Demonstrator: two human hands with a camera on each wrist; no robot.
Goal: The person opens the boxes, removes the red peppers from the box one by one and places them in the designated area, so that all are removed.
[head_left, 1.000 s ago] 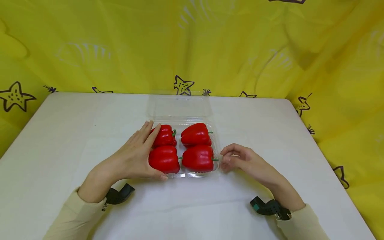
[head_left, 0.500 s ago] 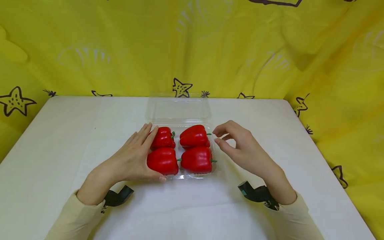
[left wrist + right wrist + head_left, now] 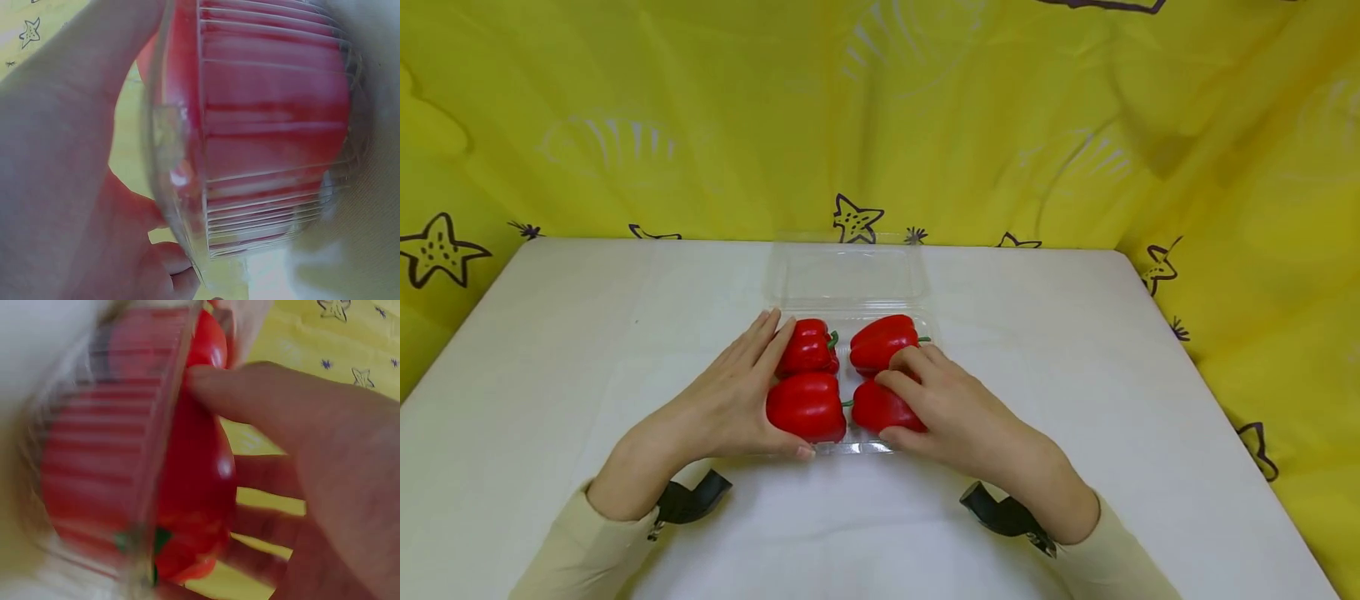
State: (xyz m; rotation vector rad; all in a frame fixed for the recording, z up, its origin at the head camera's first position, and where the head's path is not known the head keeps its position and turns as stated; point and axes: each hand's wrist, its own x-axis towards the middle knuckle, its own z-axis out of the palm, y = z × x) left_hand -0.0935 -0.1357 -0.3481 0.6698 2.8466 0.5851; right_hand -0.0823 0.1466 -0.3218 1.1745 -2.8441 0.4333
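A clear plastic clamshell container (image 3: 861, 447) holds several red bell peppers in two rows. My left hand (image 3: 722, 400) rests along its left side, fingers extended past the far-left pepper (image 3: 808, 346) and thumb at the front rim beside the near-left pepper (image 3: 807, 408). Seen from the left wrist, fingertips touch the rim. My right hand (image 3: 958, 408) grips the near-right bell pepper (image 3: 880, 408), thumb on its near side and fingers bent over its top and far side; its stem end is hidden in the head view. Behind it lies the far-right pepper (image 3: 880, 343).
The container's transparent lid (image 3: 850, 271) is folded back toward the far table edge. A white-covered table (image 3: 647, 325) lies under everything, with a yellow patterned curtain (image 3: 737, 108) behind and at both sides. Dark wrist cameras (image 3: 692, 497) sit below each hand.
My right hand has moved from beside the container, first away from me and then left, onto the near-right bell pepper. The left hand stays at the container's left side.
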